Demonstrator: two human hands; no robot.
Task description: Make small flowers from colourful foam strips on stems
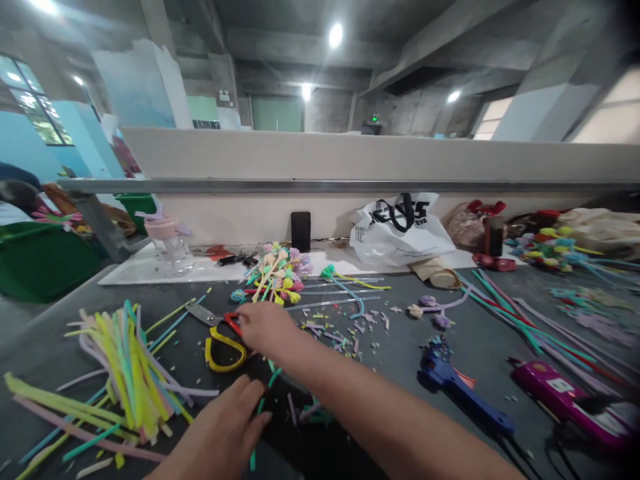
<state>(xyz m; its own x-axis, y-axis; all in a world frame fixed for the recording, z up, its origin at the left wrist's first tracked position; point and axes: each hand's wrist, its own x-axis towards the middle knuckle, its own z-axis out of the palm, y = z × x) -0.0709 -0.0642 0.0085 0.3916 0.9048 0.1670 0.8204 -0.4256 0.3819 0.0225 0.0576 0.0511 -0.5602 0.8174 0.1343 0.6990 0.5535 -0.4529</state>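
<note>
Scissors [216, 334] handling, probably: right hand [270, 330], fingers gripping red handle [233, 323]; left hand [220, 427] at green stem [274, 379], grip unclear. Next move needs clear blades [201, 313].

The right forearm [380, 407] is bare and runs diagonally from the near right edge toward the far left, crossing in front of the person. Its right hand [267, 328] is the farther of the two, back upward, with the fingers bunched and curled in at the left, their tips partly hidden. The left hand [225, 420] lies nearer, reaching in from the near left, its fingers bent and its thumb [259, 425] stretched rightward, apart from the forefinger. The two hands are not touching.
</note>
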